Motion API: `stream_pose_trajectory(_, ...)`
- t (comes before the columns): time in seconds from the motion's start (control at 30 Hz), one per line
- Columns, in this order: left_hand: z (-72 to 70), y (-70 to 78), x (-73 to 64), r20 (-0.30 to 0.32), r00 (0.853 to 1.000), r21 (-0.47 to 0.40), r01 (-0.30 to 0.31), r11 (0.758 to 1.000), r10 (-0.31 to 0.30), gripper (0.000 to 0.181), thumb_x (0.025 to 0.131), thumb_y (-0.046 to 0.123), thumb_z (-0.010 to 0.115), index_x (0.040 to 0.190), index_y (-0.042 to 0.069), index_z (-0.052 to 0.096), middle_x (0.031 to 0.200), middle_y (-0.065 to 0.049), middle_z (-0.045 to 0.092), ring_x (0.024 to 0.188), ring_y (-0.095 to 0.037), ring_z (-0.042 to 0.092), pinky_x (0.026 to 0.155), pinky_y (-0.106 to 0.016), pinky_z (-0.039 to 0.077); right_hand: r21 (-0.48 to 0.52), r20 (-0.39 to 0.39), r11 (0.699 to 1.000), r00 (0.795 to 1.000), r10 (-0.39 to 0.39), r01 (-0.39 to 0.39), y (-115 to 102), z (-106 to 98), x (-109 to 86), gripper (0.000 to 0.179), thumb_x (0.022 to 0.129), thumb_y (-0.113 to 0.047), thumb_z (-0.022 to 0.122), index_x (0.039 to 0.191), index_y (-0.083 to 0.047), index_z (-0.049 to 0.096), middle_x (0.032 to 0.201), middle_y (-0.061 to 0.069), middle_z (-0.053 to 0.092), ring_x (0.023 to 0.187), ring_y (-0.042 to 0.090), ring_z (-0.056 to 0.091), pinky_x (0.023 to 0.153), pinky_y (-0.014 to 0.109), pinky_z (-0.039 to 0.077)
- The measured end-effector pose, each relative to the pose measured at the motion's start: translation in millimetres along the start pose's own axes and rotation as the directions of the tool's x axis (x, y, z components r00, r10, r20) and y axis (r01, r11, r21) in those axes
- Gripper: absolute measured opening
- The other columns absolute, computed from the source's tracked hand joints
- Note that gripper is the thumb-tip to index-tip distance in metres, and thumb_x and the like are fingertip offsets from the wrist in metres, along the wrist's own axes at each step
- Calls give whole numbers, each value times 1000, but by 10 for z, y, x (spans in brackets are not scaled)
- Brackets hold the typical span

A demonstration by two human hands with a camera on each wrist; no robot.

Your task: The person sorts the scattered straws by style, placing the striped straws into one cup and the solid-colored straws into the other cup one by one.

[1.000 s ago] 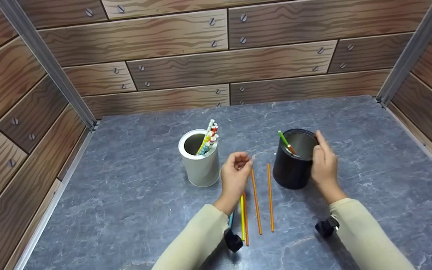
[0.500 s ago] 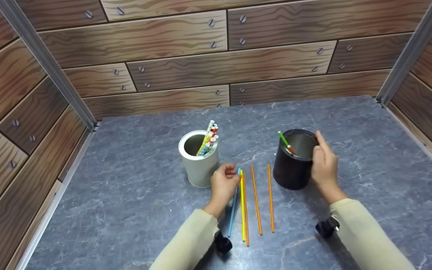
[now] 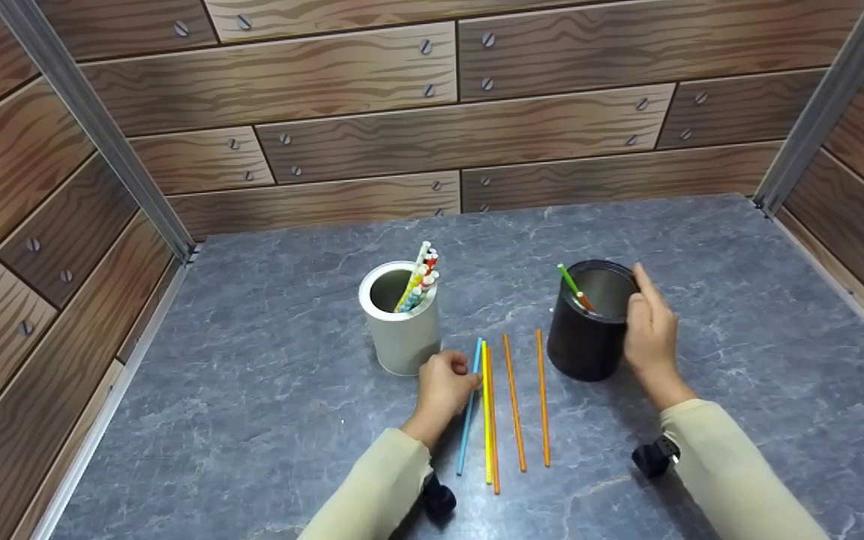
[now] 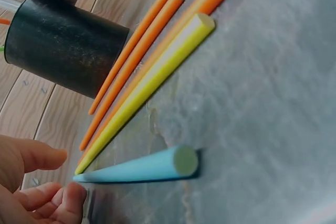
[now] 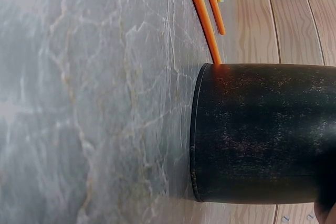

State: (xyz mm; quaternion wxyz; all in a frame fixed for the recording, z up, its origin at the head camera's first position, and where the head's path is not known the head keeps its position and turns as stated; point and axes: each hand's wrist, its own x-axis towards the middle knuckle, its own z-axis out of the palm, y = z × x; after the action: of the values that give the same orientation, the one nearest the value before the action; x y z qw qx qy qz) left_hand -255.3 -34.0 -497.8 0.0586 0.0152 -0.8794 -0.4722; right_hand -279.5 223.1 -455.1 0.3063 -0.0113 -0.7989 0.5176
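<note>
Five slim sticks [image 3: 486, 427] lie on the bench [image 3: 252, 375], the light-blue stick [image 3: 466, 431] running near to far just right of the left hand [image 3: 443, 384], the closer one; its fingers are parted, holding nothing. At right, the right hand [image 3: 651, 337] grips the upright black cup [image 3: 583, 349]. No writing is legible.

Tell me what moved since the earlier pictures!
The left hand moved toward the person and a bit left, so more of the blue stick shows. I can't see anything newly gripped. The right hand still holds the black cup. The white cup, yellow stick and orange sticks stayed put.
</note>
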Motion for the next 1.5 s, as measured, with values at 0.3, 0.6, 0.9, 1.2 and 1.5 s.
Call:
stream_pose_trajectory(0.3, 42, -38, 6, 2, 1000, 34, -20, 999, 20, 17, 62, 1, 71, 78, 2, 65, 71, -2, 62, 64, -11, 52, 61, -23, 44, 9, -11, 1000, 1000, -16, 16, 3, 1, 2, 44, 93, -9, 33, 134, 3, 45, 138, 16, 44, 129, 26, 37, 107, 27, 27)
stream_pose_trajectory(0.6, 83, -67, 24, -19, 999, 76, -40, 996, 42, 15, 62, 0, 71, 76, 3, 67, 68, -1, 62, 63, -10, 53, 60, -23, 45, 0, -15, 1000, 1000, -21, 21, 16, -3, 6, 44, 92, -8, 35, 133, 4, 45, 137, 18, 45, 129, 29, 38, 108, 28, 27)
stream_pose_trajectory(0.9, 68, -55, 40, -33, 998, 144, -55, 988, 61, 11, 61, 1, 64, 71, 6, 66, 61, 5, 56, 57, -8, 46, 54, -21, 39, -3, -15, 1000, 1000, -25, 24, 10, 10, 9, 44, 93, -9, 34, 134, 3, 46, 137, 17, 45, 130, 29, 38, 107, 27, 27)
stream_pose_trajectory(1.2, 66, -27, 68, 14, 999, 227, -54, 973, 52, 24, 62, 4, 64, 85, 4, 70, 69, 0, 64, 63, -12, 54, 57, -26, 45, 4, -9, 1000, 1000, -29, 29, 2, 14, -4, 44, 93, -8, 33, 134, 3, 44, 138, 16, 45, 130, 29, 38, 108, 29, 27)
stream_pose_trajectory(1.5, 90, 25, 86, 51, 998, 268, -60, 962, 48, 13, 62, 8, 67, 74, 7, 66, 67, -3, 60, 58, -16, 46, 54, -29, 40, 7, -8, 1000, 1000, -21, 21, 17, 6, -1, 44, 93, -8, 34, 134, 3, 44, 138, 17, 44, 130, 28, 37, 108, 29, 27)
